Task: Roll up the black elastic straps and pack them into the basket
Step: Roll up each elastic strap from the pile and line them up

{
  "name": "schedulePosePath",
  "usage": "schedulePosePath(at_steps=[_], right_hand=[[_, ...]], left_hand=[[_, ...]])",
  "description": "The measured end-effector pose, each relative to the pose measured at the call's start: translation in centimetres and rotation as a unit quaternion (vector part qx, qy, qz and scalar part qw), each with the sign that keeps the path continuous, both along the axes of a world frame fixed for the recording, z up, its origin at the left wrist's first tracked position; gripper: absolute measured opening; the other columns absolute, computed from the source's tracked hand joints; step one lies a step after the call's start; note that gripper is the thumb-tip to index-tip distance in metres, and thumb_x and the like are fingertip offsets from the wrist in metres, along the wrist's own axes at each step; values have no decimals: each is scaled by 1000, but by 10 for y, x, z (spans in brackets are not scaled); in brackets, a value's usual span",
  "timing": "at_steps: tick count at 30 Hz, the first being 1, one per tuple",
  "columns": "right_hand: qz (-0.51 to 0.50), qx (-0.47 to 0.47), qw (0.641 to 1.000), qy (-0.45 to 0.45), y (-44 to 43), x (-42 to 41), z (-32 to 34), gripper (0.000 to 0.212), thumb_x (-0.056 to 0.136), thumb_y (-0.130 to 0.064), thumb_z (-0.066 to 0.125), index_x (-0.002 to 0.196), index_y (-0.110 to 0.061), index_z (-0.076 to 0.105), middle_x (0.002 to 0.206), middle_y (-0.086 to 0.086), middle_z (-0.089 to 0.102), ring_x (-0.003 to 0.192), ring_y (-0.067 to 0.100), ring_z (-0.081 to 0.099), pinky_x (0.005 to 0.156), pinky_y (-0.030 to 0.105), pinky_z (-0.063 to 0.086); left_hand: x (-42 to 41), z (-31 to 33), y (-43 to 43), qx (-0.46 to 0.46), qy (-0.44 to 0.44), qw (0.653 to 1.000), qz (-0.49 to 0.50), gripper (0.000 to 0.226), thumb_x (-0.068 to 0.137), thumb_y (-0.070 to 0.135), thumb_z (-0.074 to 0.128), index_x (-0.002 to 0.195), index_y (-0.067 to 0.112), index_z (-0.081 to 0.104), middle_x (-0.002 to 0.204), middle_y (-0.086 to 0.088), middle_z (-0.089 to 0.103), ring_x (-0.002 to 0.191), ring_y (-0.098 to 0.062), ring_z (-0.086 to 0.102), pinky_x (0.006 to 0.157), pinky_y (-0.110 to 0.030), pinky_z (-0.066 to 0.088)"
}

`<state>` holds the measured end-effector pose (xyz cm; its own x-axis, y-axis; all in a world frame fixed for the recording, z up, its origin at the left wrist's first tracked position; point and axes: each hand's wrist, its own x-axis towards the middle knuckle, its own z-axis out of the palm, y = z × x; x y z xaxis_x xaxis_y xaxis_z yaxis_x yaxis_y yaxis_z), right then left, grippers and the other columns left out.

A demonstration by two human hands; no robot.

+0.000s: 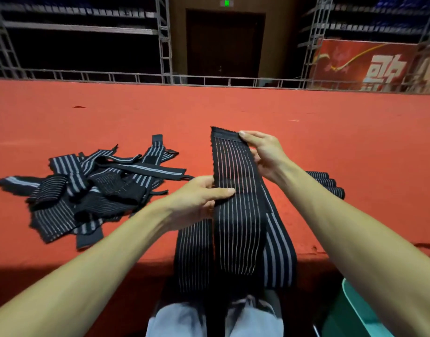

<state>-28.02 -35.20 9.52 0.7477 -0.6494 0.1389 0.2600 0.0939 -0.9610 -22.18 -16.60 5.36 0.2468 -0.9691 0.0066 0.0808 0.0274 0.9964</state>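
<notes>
Fingers of the right hand pinch the far end of a black elastic strap laid over the red platform, the left hand gripping its middle; rolling appears about to begin, calling for a tight first turn. Finished rolls lie nearby; the green basket, barely visible, hides its contents.

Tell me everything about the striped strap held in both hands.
The black elastic strap is a wide band with thin pale stripes lengthwise and a plain black patch at its ragged far end. It is unrolled, stretched away from the person. The right hand pinches the far end; the left hand grips its left edge midway, thumb on top.
</notes>
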Motion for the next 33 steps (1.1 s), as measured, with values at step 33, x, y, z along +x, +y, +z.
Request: schedulePosePath(at_steps=[33], right_hand=[[-49,-244,943,220,-40,118,-134,6,83,-16,73,78,-18,70,55,-9,62,48,8,55,47,29,48]], left_hand=[[169,-103,-87,80,-264,882,383,11,85,17,69,94,15,74,71,3,68,61,-6,59,57,-14,41]])
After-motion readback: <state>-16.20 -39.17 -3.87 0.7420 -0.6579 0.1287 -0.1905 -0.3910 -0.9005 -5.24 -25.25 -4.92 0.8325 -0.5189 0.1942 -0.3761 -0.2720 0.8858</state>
